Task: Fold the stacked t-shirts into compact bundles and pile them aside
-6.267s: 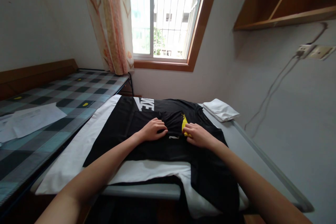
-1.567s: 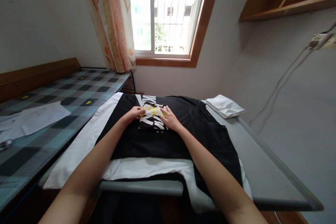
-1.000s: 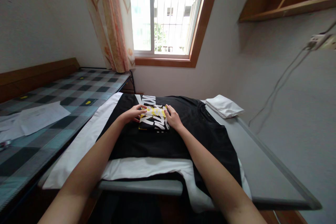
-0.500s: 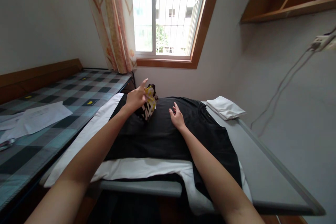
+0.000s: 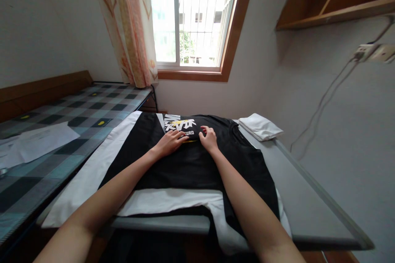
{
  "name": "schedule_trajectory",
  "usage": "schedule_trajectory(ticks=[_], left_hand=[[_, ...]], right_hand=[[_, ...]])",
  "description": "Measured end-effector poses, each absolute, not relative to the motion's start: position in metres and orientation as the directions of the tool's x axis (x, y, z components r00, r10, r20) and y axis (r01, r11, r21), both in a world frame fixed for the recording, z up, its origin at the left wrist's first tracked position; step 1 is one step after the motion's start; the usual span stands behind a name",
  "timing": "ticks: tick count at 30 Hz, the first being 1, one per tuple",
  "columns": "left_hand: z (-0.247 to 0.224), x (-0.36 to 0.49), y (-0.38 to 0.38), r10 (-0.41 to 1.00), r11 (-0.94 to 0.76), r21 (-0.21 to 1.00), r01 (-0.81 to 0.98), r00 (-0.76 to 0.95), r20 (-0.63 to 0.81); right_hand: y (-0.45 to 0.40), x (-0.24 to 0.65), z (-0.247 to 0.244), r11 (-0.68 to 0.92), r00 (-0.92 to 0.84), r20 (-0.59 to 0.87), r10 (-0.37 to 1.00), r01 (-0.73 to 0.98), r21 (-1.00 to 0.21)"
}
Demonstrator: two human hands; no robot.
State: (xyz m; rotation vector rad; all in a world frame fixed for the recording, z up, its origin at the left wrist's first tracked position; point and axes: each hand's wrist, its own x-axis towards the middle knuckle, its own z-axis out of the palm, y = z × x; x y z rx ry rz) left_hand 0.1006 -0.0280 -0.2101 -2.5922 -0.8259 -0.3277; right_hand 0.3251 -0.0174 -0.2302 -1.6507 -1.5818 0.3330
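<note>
A black T-shirt (image 5: 185, 168) lies spread on a grey-topped table (image 5: 317, 201), its round neckline toward the right. White lettering with yellow parts, a print (image 5: 182, 124), shows across its far middle. Over the near edge of this print rests my left hand (image 5: 171, 143), palm down with fingers stretched out, covering part of it. My right hand (image 5: 210, 139) is just right of the lettering, fingers curved and apart, on or close above the black cloth. Neither hand holds anything. Beneath the T-shirt, a white cloth (image 5: 173, 201) sticks out at the left and along the front.
A folded white cloth (image 5: 261, 126) lies at the table's far right. On the left, a bed with a checked cover (image 5: 77, 111) carries papers (image 5: 46, 139). Behind stand a window and a curtain (image 5: 132, 28). A wall socket (image 5: 364, 52) with cables and a wooden shelf (image 5: 333, 16) are at right.
The bunched, patterned cloth at my left hand now lies flat, showing the print. My left hand has come down and right with its fingers spread; my right hand has barely moved.
</note>
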Motion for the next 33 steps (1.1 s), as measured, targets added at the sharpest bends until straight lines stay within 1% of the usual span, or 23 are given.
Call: schedule_trajectory(ticks=[3,5,7,10,14,19,21,23,26,29,33], left_hand=[[-0.206,0.083,-0.031,0.536,-0.753,-0.204,0.626,0.762,0.363],[-0.204,0.073,-0.032,0.569,-0.736,-0.154,0.659,0.726,0.387],[-0.203,0.065,-0.033,0.617,-0.690,-0.127,0.712,0.671,0.410],[-0.201,0.059,-0.031,0.658,-0.640,-0.121,0.759,0.622,0.424],[-0.199,0.056,-0.029,0.651,-0.660,-0.105,0.744,0.635,0.416],[-0.202,0.052,-0.027,0.680,-0.668,-0.013,0.744,0.616,0.398],[-0.205,0.050,-0.026,0.725,-0.635,0.056,0.771,0.569,0.388],[-0.207,0.049,-0.025,0.762,-0.617,0.157,0.771,0.536,0.363],[-0.209,0.048,-0.023,0.761,-0.643,0.267,0.718,0.557,0.334],[-0.211,0.048,-0.020,0.736,-0.675,0.296,0.676,0.585,0.342],[-0.211,0.047,-0.020,0.731,-0.680,0.301,0.669,0.587,0.348]], right_hand=[[-0.021,0.326,-0.226,0.088,0.097,0.253,0.963,0.771,-0.630],[-0.023,0.327,-0.222,0.065,0.095,0.225,0.970,0.789,-0.612],[-0.024,0.328,-0.220,0.026,0.126,0.214,0.969,0.806,-0.591],[-0.025,0.327,-0.220,-0.002,0.147,0.207,0.967,0.821,-0.572],[-0.025,0.323,-0.222,0.014,0.114,0.189,0.975,0.824,-0.567],[-0.024,0.321,-0.224,0.038,0.090,0.198,0.976,0.826,-0.563],[-0.024,0.321,-0.225,0.040,0.098,0.206,0.974,0.816,-0.577],[-0.023,0.321,-0.225,0.040,0.115,0.219,0.969,0.802,-0.596],[-0.022,0.322,-0.226,0.034,0.145,0.237,0.961,0.785,-0.618],[-0.023,0.321,-0.226,0.020,0.163,0.237,0.958,0.785,-0.619],[-0.027,0.318,-0.224,0.021,0.150,0.247,0.958,0.817,-0.576]])
